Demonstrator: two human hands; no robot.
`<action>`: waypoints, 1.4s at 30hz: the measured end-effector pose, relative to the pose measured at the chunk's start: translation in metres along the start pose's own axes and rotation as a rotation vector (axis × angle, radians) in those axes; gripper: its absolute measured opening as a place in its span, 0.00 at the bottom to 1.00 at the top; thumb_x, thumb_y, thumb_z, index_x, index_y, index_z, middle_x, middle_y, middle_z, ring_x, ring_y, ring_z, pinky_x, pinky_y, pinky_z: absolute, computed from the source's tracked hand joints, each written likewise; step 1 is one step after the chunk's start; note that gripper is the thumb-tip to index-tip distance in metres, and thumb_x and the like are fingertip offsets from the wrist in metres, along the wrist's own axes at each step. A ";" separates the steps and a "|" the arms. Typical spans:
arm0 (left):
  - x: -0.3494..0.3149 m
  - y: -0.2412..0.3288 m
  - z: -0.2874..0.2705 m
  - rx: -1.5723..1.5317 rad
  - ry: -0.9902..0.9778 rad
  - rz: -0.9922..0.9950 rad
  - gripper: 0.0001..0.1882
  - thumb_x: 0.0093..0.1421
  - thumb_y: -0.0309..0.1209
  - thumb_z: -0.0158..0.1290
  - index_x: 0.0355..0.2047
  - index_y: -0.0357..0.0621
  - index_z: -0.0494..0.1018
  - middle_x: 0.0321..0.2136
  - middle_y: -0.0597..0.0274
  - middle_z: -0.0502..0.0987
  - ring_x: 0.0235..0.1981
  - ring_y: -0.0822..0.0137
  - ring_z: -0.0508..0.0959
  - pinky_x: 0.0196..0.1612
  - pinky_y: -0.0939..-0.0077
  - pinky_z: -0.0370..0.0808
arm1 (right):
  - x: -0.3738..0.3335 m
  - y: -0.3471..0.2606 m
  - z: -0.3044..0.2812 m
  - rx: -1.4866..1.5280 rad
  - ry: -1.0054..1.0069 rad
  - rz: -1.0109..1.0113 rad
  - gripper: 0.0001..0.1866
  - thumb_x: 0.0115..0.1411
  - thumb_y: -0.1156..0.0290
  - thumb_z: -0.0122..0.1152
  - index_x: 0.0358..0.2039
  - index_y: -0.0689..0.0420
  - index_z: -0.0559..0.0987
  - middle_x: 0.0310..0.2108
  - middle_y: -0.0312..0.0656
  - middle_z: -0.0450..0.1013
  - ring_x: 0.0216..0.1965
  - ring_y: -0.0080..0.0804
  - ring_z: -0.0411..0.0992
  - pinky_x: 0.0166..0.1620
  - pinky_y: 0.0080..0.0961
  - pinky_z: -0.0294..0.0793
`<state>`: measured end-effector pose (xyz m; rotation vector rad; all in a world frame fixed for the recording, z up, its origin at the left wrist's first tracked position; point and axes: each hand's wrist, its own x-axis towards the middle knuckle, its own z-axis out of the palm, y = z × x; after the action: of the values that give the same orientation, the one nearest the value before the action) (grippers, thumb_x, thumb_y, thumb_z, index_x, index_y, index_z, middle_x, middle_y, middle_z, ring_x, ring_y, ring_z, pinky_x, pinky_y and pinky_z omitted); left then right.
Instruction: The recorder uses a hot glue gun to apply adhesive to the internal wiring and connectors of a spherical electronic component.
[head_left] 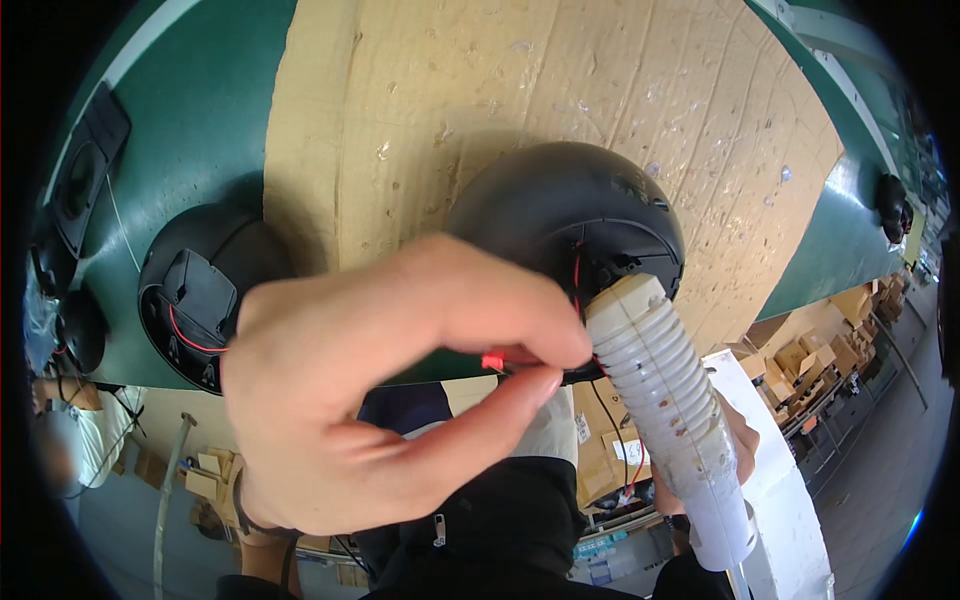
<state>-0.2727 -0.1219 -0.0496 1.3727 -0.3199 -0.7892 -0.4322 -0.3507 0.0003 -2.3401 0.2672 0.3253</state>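
Note:
My left hand fills the middle of the view, thumb and forefinger pinched on a small red wire connector. Just beyond it, a round black housing rests on the cardboard. A red wire shows in its open side. My right hand is mostly hidden behind a white, ribbed, tube-shaped tool that it grips. The tool's wide tip is beside the housing's opening. A second black housing with a red wire lies to the left of the cardboard.
A brown cardboard sheet covers part of the green table. More black parts lie at the left edge, and a small black item at the far right. Cardboard boxes stand below. Another person is at lower left.

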 end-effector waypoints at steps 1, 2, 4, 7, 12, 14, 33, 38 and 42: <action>-0.004 -0.001 0.000 0.016 0.009 0.038 0.17 0.48 0.05 0.58 0.38 0.31 0.74 0.33 0.45 0.81 0.36 0.59 0.83 0.40 0.71 0.80 | 0.001 -0.001 0.001 0.007 -0.001 -0.008 0.13 0.44 0.75 0.75 0.29 0.61 0.80 0.31 0.42 0.80 0.33 0.33 0.81 0.37 0.25 0.80; -0.006 -0.002 0.000 0.030 0.017 0.078 0.17 0.48 0.05 0.57 0.38 0.30 0.75 0.33 0.45 0.82 0.36 0.59 0.84 0.40 0.71 0.81 | 0.002 -0.003 0.002 -0.001 -0.009 -0.005 0.13 0.44 0.75 0.75 0.29 0.61 0.80 0.31 0.43 0.80 0.33 0.33 0.81 0.37 0.25 0.80; -0.007 -0.001 -0.002 0.037 0.028 0.085 0.17 0.48 0.05 0.58 0.37 0.30 0.75 0.32 0.46 0.82 0.35 0.59 0.84 0.39 0.71 0.81 | 0.004 -0.004 0.002 -0.020 -0.024 0.006 0.13 0.44 0.75 0.75 0.29 0.61 0.80 0.31 0.44 0.80 0.34 0.34 0.81 0.37 0.26 0.80; -0.006 -0.003 -0.004 0.036 0.029 0.117 0.17 0.48 0.05 0.58 0.37 0.30 0.75 0.33 0.46 0.82 0.35 0.59 0.84 0.39 0.71 0.81 | 0.003 -0.005 0.002 -0.054 -0.047 0.030 0.13 0.44 0.75 0.75 0.29 0.62 0.80 0.31 0.45 0.80 0.34 0.34 0.82 0.37 0.26 0.80; -0.003 0.003 -0.011 0.068 0.005 0.096 0.18 0.49 0.06 0.57 0.41 0.32 0.72 0.35 0.47 0.80 0.37 0.60 0.83 0.42 0.70 0.80 | -0.001 -0.003 0.006 -0.058 -0.055 0.034 0.13 0.44 0.75 0.75 0.30 0.62 0.79 0.32 0.46 0.80 0.34 0.35 0.82 0.37 0.27 0.80; 0.000 0.001 -0.011 0.011 0.067 0.100 0.19 0.52 0.06 0.56 0.43 0.35 0.69 0.37 0.48 0.79 0.39 0.61 0.82 0.45 0.70 0.79 | -0.003 0.000 0.008 -0.041 -0.044 0.025 0.13 0.44 0.75 0.75 0.30 0.62 0.79 0.32 0.46 0.80 0.34 0.36 0.82 0.37 0.27 0.80; 0.020 -0.002 0.010 0.052 0.398 0.042 0.10 0.60 0.12 0.54 0.41 0.34 0.70 0.40 0.49 0.79 0.43 0.64 0.81 0.49 0.68 0.82 | -0.017 -0.011 0.017 0.213 0.172 0.061 0.14 0.46 0.75 0.72 0.33 0.65 0.78 0.35 0.51 0.80 0.37 0.43 0.81 0.42 0.34 0.80; 0.020 -0.015 0.003 -0.058 0.421 0.120 0.10 0.61 0.12 0.54 0.41 0.34 0.71 0.40 0.49 0.79 0.42 0.64 0.81 0.48 0.69 0.82 | -0.025 -0.005 0.021 0.240 0.204 0.097 0.15 0.46 0.75 0.72 0.34 0.66 0.78 0.35 0.52 0.80 0.38 0.44 0.81 0.43 0.35 0.79; 0.024 0.000 0.001 -0.062 0.368 0.049 0.09 0.61 0.13 0.55 0.40 0.34 0.71 0.40 0.49 0.79 0.41 0.65 0.81 0.46 0.70 0.82 | -0.017 0.022 0.015 0.079 -0.004 0.003 0.15 0.47 0.74 0.72 0.35 0.65 0.79 0.36 0.50 0.80 0.38 0.44 0.81 0.44 0.35 0.79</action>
<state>-0.2568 -0.1385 -0.0551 1.4143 -0.0401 -0.4889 -0.4568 -0.3542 -0.0194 -2.2617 0.2765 0.3150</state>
